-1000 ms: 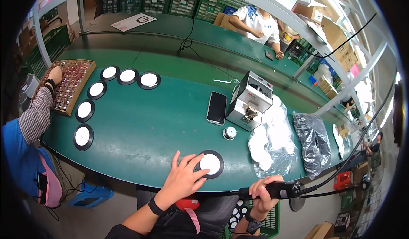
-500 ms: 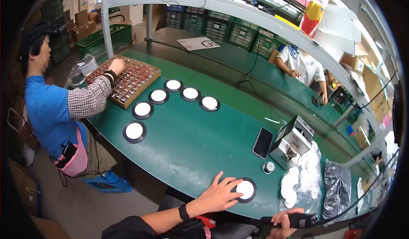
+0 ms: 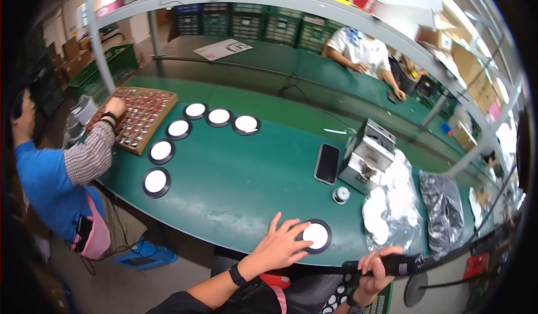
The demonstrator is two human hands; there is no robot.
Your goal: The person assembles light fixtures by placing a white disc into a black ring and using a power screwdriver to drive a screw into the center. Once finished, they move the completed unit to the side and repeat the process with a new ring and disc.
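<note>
Fingers, left: left hand (image 3: pixel 276 245) lies spread and flat, fingertips (image 3: pixel 297 228) pressing the left rim of a round black-rimmed disc with white centre (image 3: pixel 315 236); no grasp, just resting on it.
Fingers, right: right hand (image 3: pixel 374 268) is clenched around a black electric screwdriver (image 3: pixel 386 265), held level below the table edge, cable running off to the right.
Disc position: near edge of the green worktable (image 3: pixel 224 185), right in front of the person, flat, white side up.
Row of discs: six more of the same kind (image 3: pixel 179 128) in an arc at the table's left, apart from each other.
Tray: brown gridded parts tray (image 3: pixel 143 118) at far left, just beside the arc; a co-worker's hand (image 3: pixel 115 106) is on it, checked sleeve.
Middle: black phone (image 3: pixel 327 163) lying flat, just left of a small grey box-shaped machine (image 3: pixel 367 155); small round metal part (image 3: pixel 340 194) in front of it.
Right: clear bag of white discs (image 3: pixel 386 202), dark plastic bag (image 3: pixel 444 210) beside it.
Back: another person in a white shirt (image 3: pixel 358 50) at the far table.
</note>
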